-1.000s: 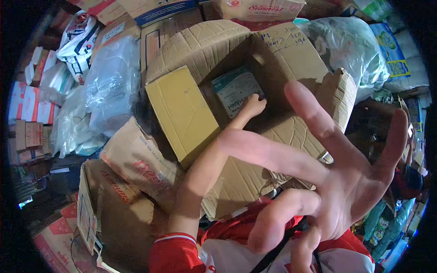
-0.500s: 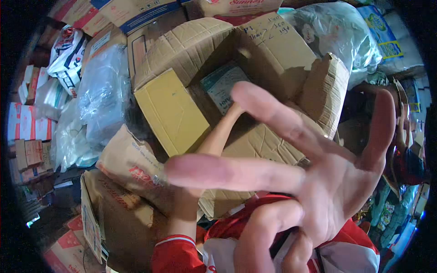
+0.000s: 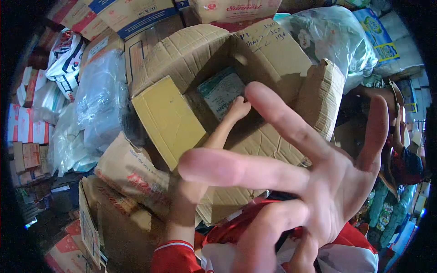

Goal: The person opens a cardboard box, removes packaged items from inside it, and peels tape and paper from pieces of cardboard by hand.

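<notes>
My left hand (image 3: pixel 239 109) reaches down into an open cardboard box (image 3: pixel 277 50) with its flaps folded out. Its fingers are curled closed beside a green-and-white printed pack (image 3: pixel 221 92) at the bottom; what they hold, if anything, is hidden. Close to the camera, my right hand (image 3: pixel 318 182) is held up over the box's near right side, palm facing me. Its thumb and two fingers are spread, the others bent, and nothing is in it. Handwritten numbers mark the box's back flap, and a yellowish flap (image 3: pixel 169 120) lies on its left.
Clear plastic bags (image 3: pixel 102 91) and a brown printed paper bag (image 3: pixel 132 170) crowd the left. Another open carton (image 3: pixel 120 227) stands at lower left. Stacked cartons (image 3: pixel 234 13) line the back, with a large plastic bag (image 3: pixel 334 38). Another person's sleeve (image 3: pixel 407 166) shows at the right.
My left hand, earlier mostly hidden behind a fingertip of my right hand, now shows inside the box. My right hand has shifted slightly, its fingers moving a little to the right.
</notes>
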`<action>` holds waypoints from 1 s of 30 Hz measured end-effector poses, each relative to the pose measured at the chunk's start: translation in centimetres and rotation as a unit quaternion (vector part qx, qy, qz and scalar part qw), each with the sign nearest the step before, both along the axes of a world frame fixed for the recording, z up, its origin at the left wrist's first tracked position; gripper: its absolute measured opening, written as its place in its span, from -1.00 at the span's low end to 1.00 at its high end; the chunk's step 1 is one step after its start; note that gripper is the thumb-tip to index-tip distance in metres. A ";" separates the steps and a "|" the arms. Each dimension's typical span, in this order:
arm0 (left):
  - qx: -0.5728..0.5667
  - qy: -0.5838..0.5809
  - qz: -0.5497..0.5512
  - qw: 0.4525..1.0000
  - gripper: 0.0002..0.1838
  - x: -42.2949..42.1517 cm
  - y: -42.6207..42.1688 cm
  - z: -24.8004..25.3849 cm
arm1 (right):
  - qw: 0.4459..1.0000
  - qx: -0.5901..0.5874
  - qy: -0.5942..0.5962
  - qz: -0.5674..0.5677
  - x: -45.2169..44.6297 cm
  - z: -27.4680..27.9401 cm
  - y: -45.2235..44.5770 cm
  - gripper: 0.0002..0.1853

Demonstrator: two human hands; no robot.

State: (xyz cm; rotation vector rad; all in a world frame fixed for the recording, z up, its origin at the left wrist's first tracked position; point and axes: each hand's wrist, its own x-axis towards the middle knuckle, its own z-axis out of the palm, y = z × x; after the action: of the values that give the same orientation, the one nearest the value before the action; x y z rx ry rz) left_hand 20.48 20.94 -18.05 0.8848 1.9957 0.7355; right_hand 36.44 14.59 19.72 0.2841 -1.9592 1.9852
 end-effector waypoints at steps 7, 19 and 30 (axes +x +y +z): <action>-0.018 0.004 -0.016 1.000 -0.40 -0.3 -0.3 -0.6 | 0.996 -0.090 -0.020 0.009 -0.4 0.2 0.2 -0.38; 0.059 -0.045 -0.023 0.997 -0.35 0.5 -1.8 5.5 | 0.973 -0.230 -0.037 -0.004 -0.7 -0.3 1.8 -0.35; 0.022 -0.052 -0.007 0.998 -0.42 0.2 -1.2 4.3 | 0.966 -0.254 -0.041 -0.009 -0.4 -0.2 1.6 -0.32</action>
State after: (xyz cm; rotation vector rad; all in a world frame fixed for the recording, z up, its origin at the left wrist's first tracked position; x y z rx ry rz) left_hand 20.68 19.73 -13.80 0.8677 1.8858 0.8038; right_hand 36.07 16.23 19.52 0.0540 -1.4133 2.4266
